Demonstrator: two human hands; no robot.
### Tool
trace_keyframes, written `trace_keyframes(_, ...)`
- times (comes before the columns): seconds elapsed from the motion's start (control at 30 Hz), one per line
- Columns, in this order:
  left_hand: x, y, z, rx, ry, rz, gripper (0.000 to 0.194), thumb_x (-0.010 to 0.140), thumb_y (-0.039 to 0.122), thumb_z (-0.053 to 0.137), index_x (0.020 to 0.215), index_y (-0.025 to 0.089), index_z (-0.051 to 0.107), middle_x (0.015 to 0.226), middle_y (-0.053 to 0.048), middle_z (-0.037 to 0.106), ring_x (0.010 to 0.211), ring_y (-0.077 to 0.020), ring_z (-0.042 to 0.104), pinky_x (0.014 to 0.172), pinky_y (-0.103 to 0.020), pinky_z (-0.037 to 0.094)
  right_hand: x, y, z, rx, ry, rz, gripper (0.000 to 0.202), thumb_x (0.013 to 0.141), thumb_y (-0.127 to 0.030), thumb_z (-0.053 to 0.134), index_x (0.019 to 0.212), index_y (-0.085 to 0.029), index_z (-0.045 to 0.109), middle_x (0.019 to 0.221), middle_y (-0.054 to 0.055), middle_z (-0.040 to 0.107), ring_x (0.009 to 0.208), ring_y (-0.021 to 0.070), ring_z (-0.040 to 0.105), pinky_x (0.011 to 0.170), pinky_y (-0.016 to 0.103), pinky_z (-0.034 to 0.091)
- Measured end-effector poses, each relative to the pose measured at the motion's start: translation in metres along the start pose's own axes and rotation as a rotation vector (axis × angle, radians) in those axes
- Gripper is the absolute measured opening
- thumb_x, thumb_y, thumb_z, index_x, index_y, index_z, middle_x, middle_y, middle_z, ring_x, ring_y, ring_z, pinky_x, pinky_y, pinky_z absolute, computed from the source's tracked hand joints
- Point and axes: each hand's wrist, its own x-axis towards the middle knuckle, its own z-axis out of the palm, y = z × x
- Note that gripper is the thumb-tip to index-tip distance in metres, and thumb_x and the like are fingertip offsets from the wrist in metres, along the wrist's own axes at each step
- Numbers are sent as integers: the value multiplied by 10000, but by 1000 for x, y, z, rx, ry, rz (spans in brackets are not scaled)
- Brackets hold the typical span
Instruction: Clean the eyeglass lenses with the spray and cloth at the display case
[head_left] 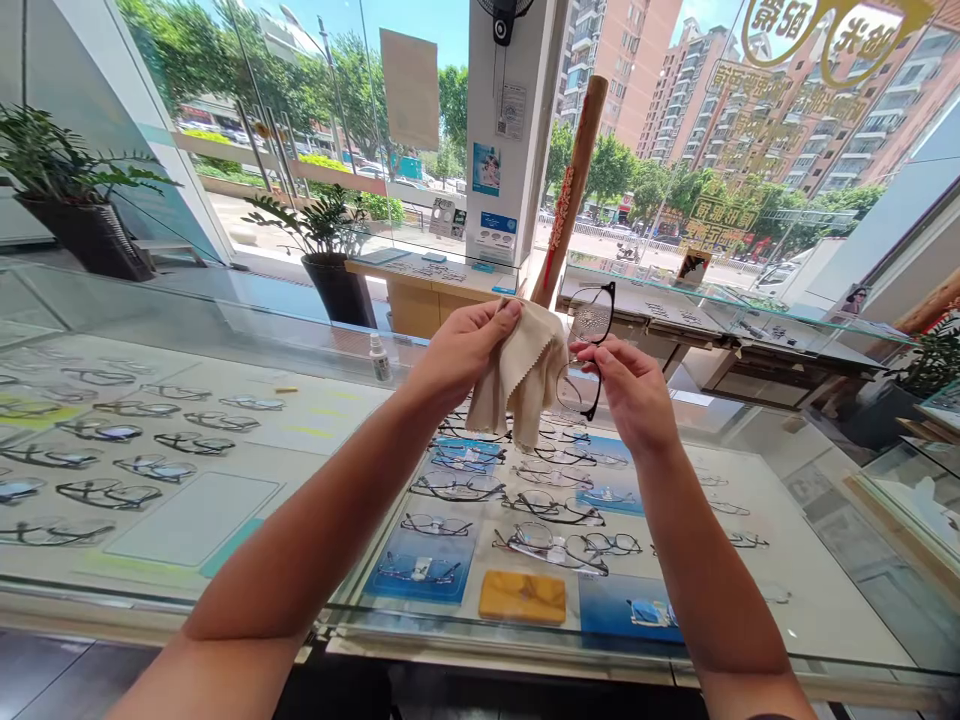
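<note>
My left hand (478, 338) pinches a beige cleaning cloth (529, 365) with zigzag edges, which hangs down in folds. Just right of it, my right hand (628, 385) grips a pair of dark-rimmed eyeglasses (592, 312) near the bridge. The glasses are turned on end, one lens above the fingers and the other below. Speckles show on the upper lens. Cloth and glasses are close side by side; whether they touch I cannot tell. Both hands are above a glass display counter.
Beneath my arms, the glass counter (352, 625) holds rows of spectacles (551, 505) and a yellow case (523, 597). A small spray bottle (379, 358) stands on its far left part. Beyond are potted plants (339, 285), a slanted wooden post (574, 185) and more display cases (675, 320).
</note>
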Motion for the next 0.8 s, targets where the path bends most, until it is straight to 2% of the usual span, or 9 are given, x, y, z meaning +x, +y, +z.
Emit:
trace_keyframes(0.17, 1, 5, -2, -29, 19, 22, 533, 797, 655, 894, 877, 149, 746, 753, -54, 731, 636, -143, 642, 586, -250, 520, -1, 5, 1, -24, -116, 40, 173, 956, -487, 805, 922, -331, 874, 1163, 54, 674, 1178, 245, 632, 1063, 429, 538)
trace_keyframes(0.27, -1, 4, 1, -30, -8, 17, 533, 806, 648, 893, 876, 142, 737, 760, -51, 732, 640, -134, 641, 594, -240, 520, -1, 7, 4, -29, -157, 44, 186, 952, -496, 810, 933, -322, 875, 1153, 60, 663, 1181, 248, 613, 1074, 433, 524)
trace_keyframes(0.57, -5, -4, 7, -14, -50, -9, 488, 842, 625, 875, 877, 156, 746, 742, -33, 708, 620, -120, 601, 568, -239, 476, -2, 11, 9, -20, -166, 81, 188, 934, -503, 823, 927, -323, 879, 1020, 38, 616, 1053, 225, 595, 1006, 393, 507)
trace_keyframes(0.8, -12, -3, 12, 71, -58, -19, 403, 811, 532, 924, 899, 168, 773, 795, -37, 728, 643, -131, 613, 574, -251, 468, -2, 12, 10, -34, -143, 81, 208, 938, -516, 810, 931, -319, 878, 1000, 29, 618, 1015, 216, 596, 973, 380, 501)
